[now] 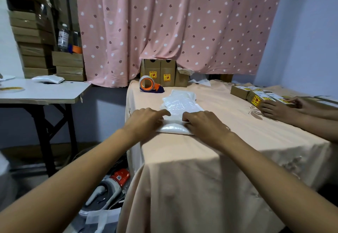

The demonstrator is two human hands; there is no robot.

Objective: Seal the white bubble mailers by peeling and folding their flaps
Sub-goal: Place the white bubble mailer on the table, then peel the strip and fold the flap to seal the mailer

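My left hand presses flat-fingered on the mailer, nearer me than the tape dispenser. My right hand bends over its flap, and I cannot tell whether it grips. I judge this one mid-seal, and the stack toward the dispenser may remain.

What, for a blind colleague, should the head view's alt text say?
A left hand and right hand rest on a white bubble mailer on a peach tablecloth. Behind it lie more mailers and a tape dispenser.
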